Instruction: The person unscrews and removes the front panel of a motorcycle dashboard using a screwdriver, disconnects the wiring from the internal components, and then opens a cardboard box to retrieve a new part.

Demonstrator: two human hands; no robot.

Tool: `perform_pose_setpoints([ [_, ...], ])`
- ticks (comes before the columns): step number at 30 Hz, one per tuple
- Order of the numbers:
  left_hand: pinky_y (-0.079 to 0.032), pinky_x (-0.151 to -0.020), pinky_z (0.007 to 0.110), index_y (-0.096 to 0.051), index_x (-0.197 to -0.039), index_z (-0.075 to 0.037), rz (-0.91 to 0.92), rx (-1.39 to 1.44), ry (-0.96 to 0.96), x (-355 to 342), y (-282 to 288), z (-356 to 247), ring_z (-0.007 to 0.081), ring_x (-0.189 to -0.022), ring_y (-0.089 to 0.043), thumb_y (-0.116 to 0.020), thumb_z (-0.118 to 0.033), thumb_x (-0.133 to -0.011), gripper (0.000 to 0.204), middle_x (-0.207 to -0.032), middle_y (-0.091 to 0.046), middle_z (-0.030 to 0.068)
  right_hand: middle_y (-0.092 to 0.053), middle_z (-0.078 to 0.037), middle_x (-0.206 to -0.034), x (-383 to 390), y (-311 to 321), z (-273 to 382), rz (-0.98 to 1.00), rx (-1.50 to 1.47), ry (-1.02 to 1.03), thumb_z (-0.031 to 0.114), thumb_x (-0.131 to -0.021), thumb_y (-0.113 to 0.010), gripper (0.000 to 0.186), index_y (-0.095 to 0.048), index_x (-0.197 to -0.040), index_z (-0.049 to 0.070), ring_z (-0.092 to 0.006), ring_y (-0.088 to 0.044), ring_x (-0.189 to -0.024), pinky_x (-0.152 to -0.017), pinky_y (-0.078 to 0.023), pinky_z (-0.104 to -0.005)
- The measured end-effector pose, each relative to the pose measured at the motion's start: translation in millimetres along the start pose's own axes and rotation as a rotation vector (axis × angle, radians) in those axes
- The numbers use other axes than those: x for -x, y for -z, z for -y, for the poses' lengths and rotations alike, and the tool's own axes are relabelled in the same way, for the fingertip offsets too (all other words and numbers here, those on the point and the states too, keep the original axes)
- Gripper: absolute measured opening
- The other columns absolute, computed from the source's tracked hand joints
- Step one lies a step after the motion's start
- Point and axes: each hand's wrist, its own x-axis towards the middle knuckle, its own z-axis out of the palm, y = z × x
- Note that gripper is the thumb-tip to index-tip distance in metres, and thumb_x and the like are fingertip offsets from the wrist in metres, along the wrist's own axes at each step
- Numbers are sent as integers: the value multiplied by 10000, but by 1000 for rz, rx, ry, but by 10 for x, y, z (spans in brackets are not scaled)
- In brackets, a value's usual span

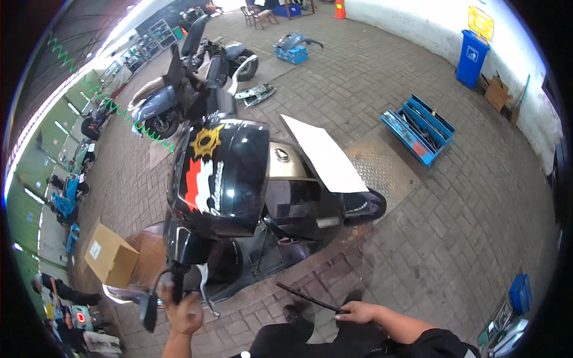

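A black scooter [298,206] stands in front of me, with a sun emblem and a red and white flag decal on its front cover [230,185]. My left hand [184,316], slightly blurred, is at the handlebar grip [177,277], its fingers and thumb on either side. Beside it are a brake lever [205,285] and a mirror [148,311]. In my right hand [358,311] is one end of a thin black rod or hose [307,297]; its other end points toward the scooter. A white sheet [328,155] lies over the seat.
An open blue toolbox [419,128] sits on the paving beyond the scooter. A cardboard box [111,256] stands at the left by the front fender. Behind are another scooter [156,107] and a blue crate [291,54]. A green coiled hose [113,106] hangs at upper left.
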Motion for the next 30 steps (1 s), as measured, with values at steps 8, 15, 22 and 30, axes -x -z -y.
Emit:
perform_pose_setpoints([
  [8,-461,-1032,431,-579,-1251,40,-447,20,316,1,-391,122,344,-1201,-609,-602,-67,-919,350,-1259,-635,226,-540,-42,-717,-2004,3,-8,-122,-74,584,407,-1044,-474,415,-583,-927,25,-142,-518,-689,-650,-442,-349],
  [15,-503,-956,381,-621,-1237,22,-602,-8,240,-344,-473,-28,296,-1118,-668,-591,11,-920,318,-1177,-686,197,-494,1,-685,-2819,366,508,-109,-255,790,438,-1061,-418,435,-516,-846,72,-126,-471,-636,-600,-405,-312],
  [22,-493,-958,383,-655,-1180,-14,-574,-32,206,-327,-307,-127,325,-1106,-663,-620,4,-901,282,-1152,-690,185,-398,-22,-582,-2807,516,969,-152,-467,1021,446,-1077,-371,488,-443,-773,72,-136,-384,-535,-561,-361,-303],
  [30,-501,-944,384,-665,-1137,-22,-612,-85,143,-290,-364,-12,328,-1081,-665,-630,41,-869,277,-1143,-690,179,-390,4,-585,-2973,689,1225,-297,-454,1125,531,-1050,-397,548,-472,-771,65,-107,-389,-517,-512,-341,-282],
])
